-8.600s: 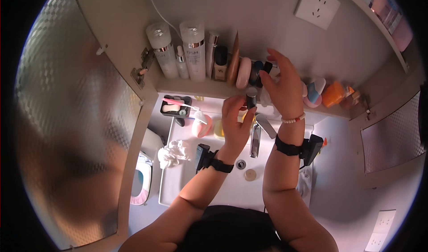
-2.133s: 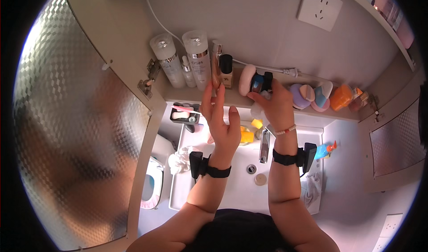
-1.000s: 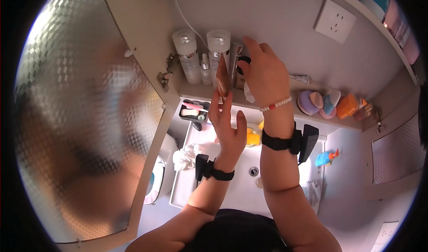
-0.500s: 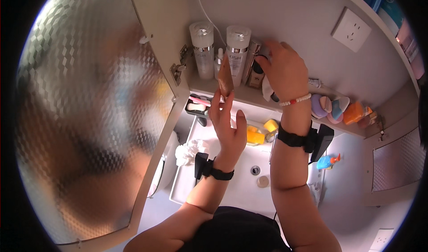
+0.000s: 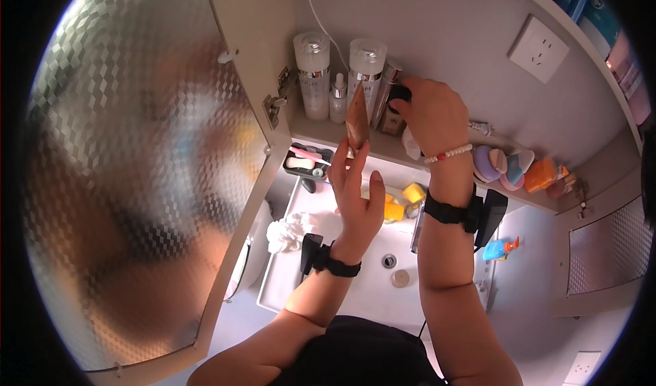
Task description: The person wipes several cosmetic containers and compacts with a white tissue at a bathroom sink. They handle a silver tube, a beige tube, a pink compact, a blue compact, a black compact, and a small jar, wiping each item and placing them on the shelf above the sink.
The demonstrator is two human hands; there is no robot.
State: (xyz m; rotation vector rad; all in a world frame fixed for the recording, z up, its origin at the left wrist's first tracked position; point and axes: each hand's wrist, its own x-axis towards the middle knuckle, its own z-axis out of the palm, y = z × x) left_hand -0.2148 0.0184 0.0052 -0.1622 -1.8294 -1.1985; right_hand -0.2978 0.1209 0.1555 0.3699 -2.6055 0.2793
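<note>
In my left hand (image 5: 358,205) is a flat brown squeeze tube (image 5: 357,121), held upright by its lower end in front of the cabinet shelf. My right hand (image 5: 437,116) reaches onto the shelf, its thumb and fingers closed round the black cap of a small brown bottle (image 5: 392,122). That bottle still stands on the shelf. To its left are a slim tube with a metallic cap (image 5: 387,89), a tall clear-capped bottle (image 5: 367,61), a dropper bottle (image 5: 338,99) and another tall bottle (image 5: 314,78). My left hand's tube partly covers the nearer tall bottle.
A mirrored door (image 5: 150,181) stands open at left. Makeup sponges (image 5: 488,162) and an orange item (image 5: 540,174) sit on the shelf's right. Below are a white sink (image 5: 355,283), a soap tray (image 5: 307,162), yellow items (image 5: 413,193), a white bath puff (image 5: 290,232) and a blue pump bottle (image 5: 501,249).
My right hand has come down and closed on the bottle's black cap. My left hand has shifted slightly right with the brown tube.
</note>
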